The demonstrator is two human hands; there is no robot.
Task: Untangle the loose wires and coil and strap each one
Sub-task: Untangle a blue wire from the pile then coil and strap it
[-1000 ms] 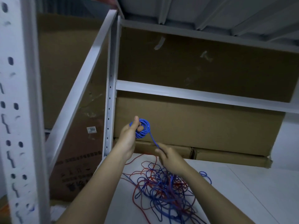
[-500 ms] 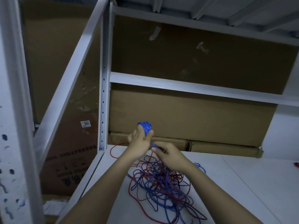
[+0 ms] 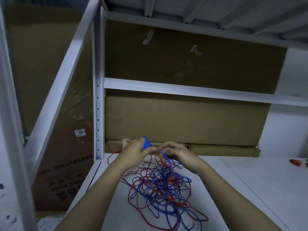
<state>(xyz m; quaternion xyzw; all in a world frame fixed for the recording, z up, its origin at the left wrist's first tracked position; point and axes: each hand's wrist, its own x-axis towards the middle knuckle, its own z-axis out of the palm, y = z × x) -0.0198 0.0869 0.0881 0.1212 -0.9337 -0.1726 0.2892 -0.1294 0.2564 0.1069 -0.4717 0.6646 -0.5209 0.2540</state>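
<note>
Left hand (image 3: 135, 150) grips small tight blue wire coil (image 3: 146, 143), fingers curled round it, above back of white shelf (image 3: 250, 189). Right hand (image 3: 179, 152) pinches blue strand running off coil. Red-and-blue wire tangle (image 3: 163, 192) lies loose on shelf below.

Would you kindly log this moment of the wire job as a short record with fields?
setting: white metal shelf with brown cardboard boxes behind
left hand: grips a small coil of blue wire
right hand: pinches the blue strand running from the coil down to the pile
pile: tangled heap of loose red and blue wires on the shelf, under both hands
straps: none visible
far right: small red object, too small to identify
</note>
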